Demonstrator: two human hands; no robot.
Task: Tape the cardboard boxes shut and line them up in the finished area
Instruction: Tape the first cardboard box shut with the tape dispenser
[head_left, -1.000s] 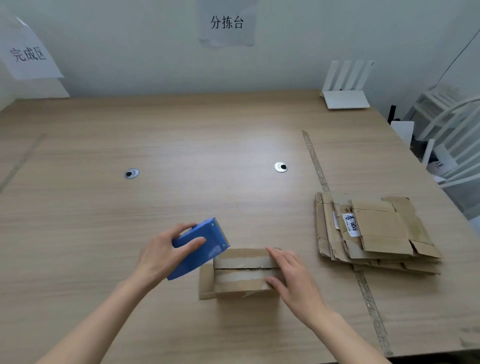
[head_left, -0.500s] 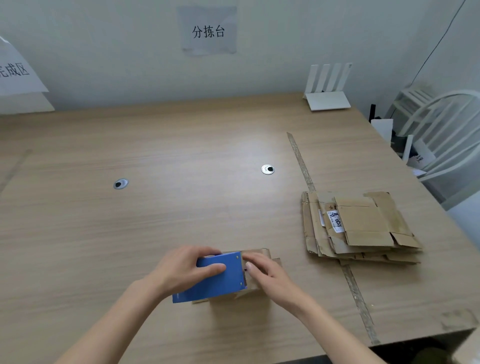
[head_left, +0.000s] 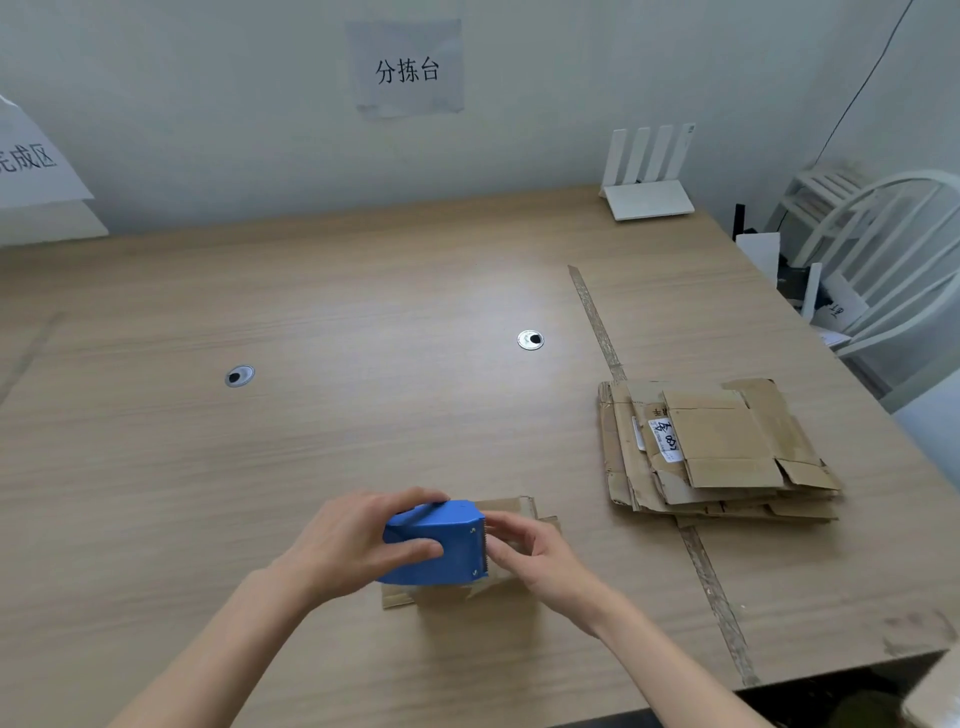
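Left hand (head_left: 347, 545) has its grip wrapped around a blue tape dispenser (head_left: 435, 543), thumb across the near face and fingers curled over the top, holding it right on top of the small cardboard box (head_left: 511, 512). The toothed cutter edge of the dispenser points to the right. Right hand (head_left: 540, 553) is just beside that edge, fingers bent in toward it and seemingly pinching at something there, but whether it actually has hold of tape I can't tell, it's too small and clear tape doesn't show up anyway.

The box sits on the wooden counter (head_left: 260, 467) near the front edge, roughly in the middle, and it's mostly hidden under the dispenser and both hands. Only a flap at the back right and a bit of the lower edge poke out.

Off to the right there's a stack of flattened boxes (head_left: 722, 452), one with a white label and handwriting on it. The stack lies over a strip of tape (head_left: 597, 322) that runs front to back across the counter. Two round metal grommets (head_left: 530, 340) sit further back in the surface. A white router (head_left: 647, 174) stands at the far right corner against the wall, a paper sign (head_left: 408, 70) hangs centre on the wall, another sign (head_left: 31, 156) on the far left, and white chairs (head_left: 883, 249) are beyond the right edge.
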